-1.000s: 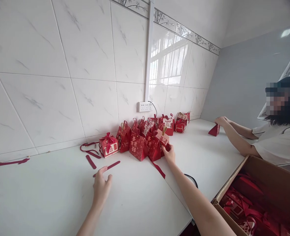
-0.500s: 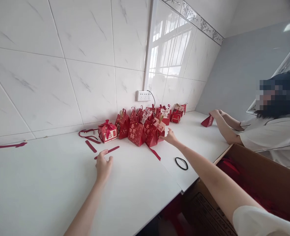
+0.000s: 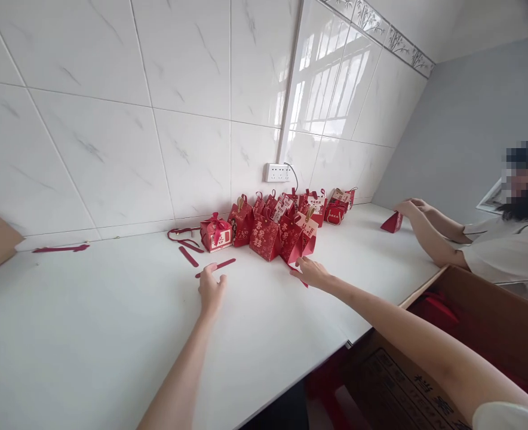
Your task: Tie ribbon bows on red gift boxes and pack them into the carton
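My left hand is over the white table, thumb and fingers apart. Just beyond its fingertips lies a flat dark red strip. My right hand is low at the front of a cluster of red gift boxes, its thumb and fingers apart around a red ribbon on the table. Close by stand a red box with white lettering and another red box with a tag. A small box with a red bow sits left of the cluster.
Another red strip and a dark red cord lie left. At right, a person's hands hold a red triangular box. An open carton stands below my right arm. A socket strip is on the wall.
My right hand has left the tagged box and come down toward the ribbon in front. My left hand stays by the strip. The view has turned left, bringing a cardboard box in at the left edge.
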Demonstrator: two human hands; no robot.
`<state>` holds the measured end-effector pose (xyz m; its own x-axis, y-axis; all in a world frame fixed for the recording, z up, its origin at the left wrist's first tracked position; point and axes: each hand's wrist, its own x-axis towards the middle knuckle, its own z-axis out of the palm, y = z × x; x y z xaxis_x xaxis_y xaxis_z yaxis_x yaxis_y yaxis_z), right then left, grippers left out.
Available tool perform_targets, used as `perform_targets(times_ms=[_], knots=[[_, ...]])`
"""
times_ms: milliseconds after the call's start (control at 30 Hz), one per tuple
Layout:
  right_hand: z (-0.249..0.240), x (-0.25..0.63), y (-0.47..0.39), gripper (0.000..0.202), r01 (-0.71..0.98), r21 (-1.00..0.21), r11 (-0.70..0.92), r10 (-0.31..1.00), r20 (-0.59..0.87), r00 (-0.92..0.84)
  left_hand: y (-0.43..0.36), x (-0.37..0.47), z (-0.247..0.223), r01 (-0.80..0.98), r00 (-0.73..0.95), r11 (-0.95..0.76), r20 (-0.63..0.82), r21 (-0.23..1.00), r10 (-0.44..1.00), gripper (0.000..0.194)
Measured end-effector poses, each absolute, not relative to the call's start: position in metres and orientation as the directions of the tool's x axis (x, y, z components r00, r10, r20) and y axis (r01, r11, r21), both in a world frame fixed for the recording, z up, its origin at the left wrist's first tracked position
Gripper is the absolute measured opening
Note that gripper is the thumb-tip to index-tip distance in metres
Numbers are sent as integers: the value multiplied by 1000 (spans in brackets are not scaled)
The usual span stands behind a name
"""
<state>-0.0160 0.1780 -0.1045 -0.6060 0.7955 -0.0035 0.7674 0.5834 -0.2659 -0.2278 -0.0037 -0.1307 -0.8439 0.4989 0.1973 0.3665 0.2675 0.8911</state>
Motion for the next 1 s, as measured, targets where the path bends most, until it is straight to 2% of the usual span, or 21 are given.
perform_targets(times_ms=[200,400,533,733,1000], knots=[[-101,-19,176,25,785,-163,598,774,-137,-618,-4,-226,-131,355,-847,275,184,893,498,34],[-90,-3,173,23,775,-147,615,753,-181,-632,-4,-226,-130,350,-847,276,176,895,501,33],[-67,10,173,14,735,-172,656,730,-103,-676,-4,-226,-129,346,-849,266,179,900,498,32],[-9,28,177,17,688,-220,692,713,55,-699,-3,-226,-129,339,-851,247,184,908,493,34],[66,39,187,20,643,-300,705,705,191,-683,-3,-226,-130,335,-844,271,159,902,512,35]])
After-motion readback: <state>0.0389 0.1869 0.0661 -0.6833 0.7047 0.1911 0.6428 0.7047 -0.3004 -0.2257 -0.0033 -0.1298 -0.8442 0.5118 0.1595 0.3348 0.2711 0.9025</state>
